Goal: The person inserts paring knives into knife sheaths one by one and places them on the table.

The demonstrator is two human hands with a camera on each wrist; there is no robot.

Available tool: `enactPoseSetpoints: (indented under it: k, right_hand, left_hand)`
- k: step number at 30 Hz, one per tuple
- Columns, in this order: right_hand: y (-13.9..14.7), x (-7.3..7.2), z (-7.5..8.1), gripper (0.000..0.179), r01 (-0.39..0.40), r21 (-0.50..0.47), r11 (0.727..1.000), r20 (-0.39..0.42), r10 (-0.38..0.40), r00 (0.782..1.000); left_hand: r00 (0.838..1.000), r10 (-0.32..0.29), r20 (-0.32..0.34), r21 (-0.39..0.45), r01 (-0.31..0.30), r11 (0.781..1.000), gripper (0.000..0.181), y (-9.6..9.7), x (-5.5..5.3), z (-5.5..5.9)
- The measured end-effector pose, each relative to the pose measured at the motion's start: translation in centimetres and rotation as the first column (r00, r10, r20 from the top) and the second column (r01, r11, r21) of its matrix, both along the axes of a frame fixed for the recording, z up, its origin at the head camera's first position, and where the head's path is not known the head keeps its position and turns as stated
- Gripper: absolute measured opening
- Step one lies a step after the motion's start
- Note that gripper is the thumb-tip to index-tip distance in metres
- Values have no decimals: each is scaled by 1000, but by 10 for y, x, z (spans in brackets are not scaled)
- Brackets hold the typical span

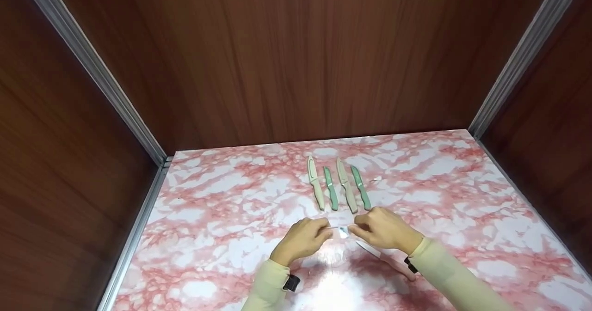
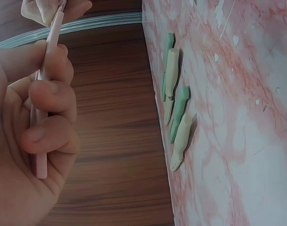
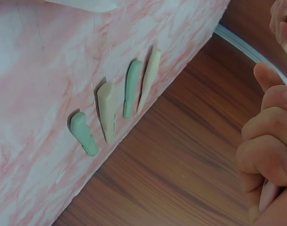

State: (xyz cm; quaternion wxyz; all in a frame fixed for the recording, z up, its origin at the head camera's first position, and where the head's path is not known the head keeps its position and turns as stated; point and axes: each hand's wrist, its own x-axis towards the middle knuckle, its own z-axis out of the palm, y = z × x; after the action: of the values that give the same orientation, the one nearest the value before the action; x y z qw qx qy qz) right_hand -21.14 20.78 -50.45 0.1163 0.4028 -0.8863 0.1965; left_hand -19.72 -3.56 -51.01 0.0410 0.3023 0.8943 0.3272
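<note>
My left hand [image 1: 301, 239] grips a flat, pale pink blade cover [image 2: 41, 162], its fingers curled along its length. My right hand [image 1: 386, 228] is curled round a pink knife handle [image 3: 269, 194], whose rounded end shows below the fist. Both hands face each other close together over the table, with a small shiny bluish-white patch [image 1: 342, 232] between them. Most of the held knife is hidden by the fingers. Below my right hand, another knife [image 1: 397, 265] with a pinkish handle and a bare white blade lies at a slant.
Beyond the hands, several covered knives lie side by side: a cream one [image 1: 316, 186], a beige one [image 1: 348, 188] and green ones [image 1: 331, 190]. The red-and-white marbled table [image 1: 208, 237] meets a dark wooden wall [image 1: 296, 61] at the back, with metal rails [image 1: 92, 52] at the corners.
</note>
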Motion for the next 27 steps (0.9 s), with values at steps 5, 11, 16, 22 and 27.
enactPoseSetpoints:
  k: [5, 11, 16, 22, 27]
  right_hand:
    - [-2, 1, 0, 42, -9, -3, 1000, -2, 9, 1000]
    - [-4, 1, -1, 41, -6, 12, 1000, 3, 6, 1000]
    - [-4, 1, -1, 42, -5, 4, 1000, 0, 5, 1000]
    - [-6, 1, -1, 43, -3, -1, 1000, -17, 3, 1000]
    - [-6, 0, 0, 43, -8, -2, 1000, -33, 8, 999]
  left_hand:
    - [1000, -8, 16, 5, 8, 1000, 23, 0, 0, -1]
    - [1000, -9, 30, -4, 9, 1000, 22, 0, 1, 0]
    - [1000, -4, 19, -12, 4, 1000, 22, 1, 1, 1]
    - [1000, 4, 3, -18, -4, 1000, 22, 1, 0, 1]
    - [1000, -2, 10, -8, 2, 1000, 21, 2, 0, 0]
